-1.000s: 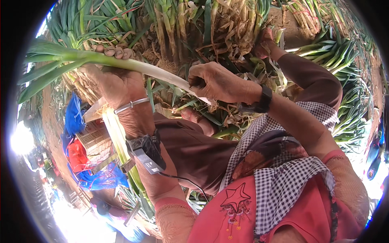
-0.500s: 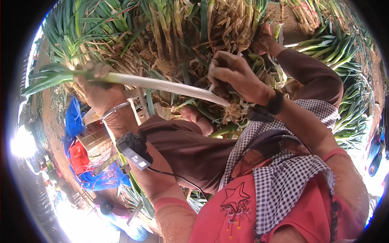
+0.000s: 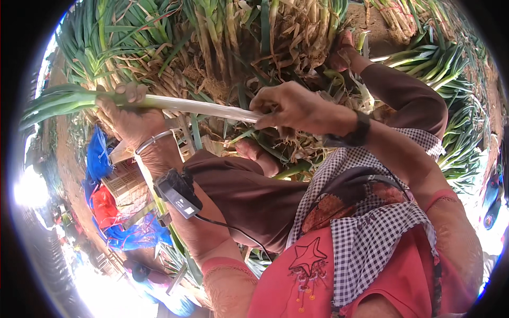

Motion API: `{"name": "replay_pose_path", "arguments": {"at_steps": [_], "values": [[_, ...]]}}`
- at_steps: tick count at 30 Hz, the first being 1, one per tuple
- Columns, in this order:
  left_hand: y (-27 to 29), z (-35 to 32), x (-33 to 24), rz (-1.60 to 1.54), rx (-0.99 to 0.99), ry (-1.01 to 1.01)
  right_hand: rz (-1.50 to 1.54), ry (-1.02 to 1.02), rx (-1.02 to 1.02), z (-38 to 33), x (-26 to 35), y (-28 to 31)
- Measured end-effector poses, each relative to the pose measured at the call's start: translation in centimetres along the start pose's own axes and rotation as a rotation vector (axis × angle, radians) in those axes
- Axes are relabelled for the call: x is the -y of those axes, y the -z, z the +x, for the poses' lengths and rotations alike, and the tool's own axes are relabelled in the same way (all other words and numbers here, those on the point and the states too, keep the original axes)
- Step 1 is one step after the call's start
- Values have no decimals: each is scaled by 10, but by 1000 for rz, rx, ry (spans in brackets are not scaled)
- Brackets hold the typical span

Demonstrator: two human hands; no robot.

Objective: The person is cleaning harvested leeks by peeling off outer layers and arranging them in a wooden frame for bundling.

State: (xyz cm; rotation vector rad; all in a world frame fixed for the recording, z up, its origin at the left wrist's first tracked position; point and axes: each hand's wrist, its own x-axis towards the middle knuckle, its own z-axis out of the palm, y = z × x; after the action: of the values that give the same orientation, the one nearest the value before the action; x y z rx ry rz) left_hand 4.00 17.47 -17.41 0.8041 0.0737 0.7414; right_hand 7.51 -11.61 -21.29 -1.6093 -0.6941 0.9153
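A long green onion [image 3: 201, 108] with a white stem lies nearly level in front of me, its green leaves pointing left. My left hand [image 3: 130, 116] is wrapped round it where the green meets the white. On the white stem, toward the root end, my right hand [image 3: 294, 110] is closed with thumb and fingers pinching it. The root end is hidden behind the right hand. Dry husks and trimmings [image 3: 302, 153] lie below that hand.
Piles of green onions [image 3: 101, 42] and upright ones with dry skins [image 3: 291, 32] stand ahead. More lie at right [image 3: 453, 132]. A crate [image 3: 127, 183] with blue netting [image 3: 98, 153] and a red bag [image 3: 103, 205] is at left. My feet [image 3: 260, 153] rest among trimmings.
My right hand has come left from beside the root end onto the white stem and now covers its end. My left hand keeps its hold nearly in place.
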Motion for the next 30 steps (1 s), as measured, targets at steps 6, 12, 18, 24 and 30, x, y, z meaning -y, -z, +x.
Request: {"name": "replay_pose_path", "arguments": {"at_steps": [6,12,18,24,30], "values": [[-4,-5,1,5,-8,23,126,24,-70,2,-14,-16],[-5,-9,2,32,-17,36,-99,136,-142,10,-26,-23],[9,-1,-8,-26,-43,110,988,-204,-203,2,-41,-15],[10,1,-15,149,-270,-25,-1236,215,-34,-42,-100,41],[7,-3,-2,332,-415,-72,-695,240,-234,-9,-21,-1]]}}
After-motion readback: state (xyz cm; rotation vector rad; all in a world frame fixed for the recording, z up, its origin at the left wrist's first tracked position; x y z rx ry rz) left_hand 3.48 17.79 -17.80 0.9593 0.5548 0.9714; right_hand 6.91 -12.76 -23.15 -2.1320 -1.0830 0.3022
